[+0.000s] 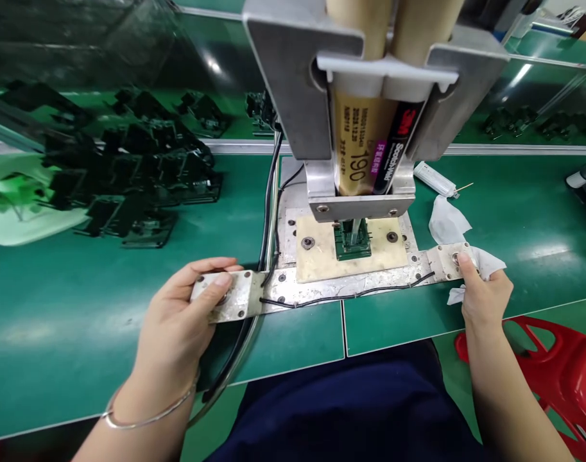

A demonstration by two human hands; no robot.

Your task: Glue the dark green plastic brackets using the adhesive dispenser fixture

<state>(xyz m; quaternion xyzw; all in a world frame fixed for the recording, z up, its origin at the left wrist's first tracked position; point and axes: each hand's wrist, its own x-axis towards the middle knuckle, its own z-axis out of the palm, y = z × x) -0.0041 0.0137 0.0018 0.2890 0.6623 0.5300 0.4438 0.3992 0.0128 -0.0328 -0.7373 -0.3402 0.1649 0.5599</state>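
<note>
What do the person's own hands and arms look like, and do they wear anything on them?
Both hands are bare, without gloves: the left hand and the right hand. No sleeves show on the forearms. A thin silver-coloured bangle circles the left wrist, and the right wrist shows nothing worn. Dark navy clothing shows between the arms.

Worn on the person's head, the one camera faces forward and down, looking from close above a metal jig plate on a green workbench (the left hand and right hand rise from the lower edge).
</note>
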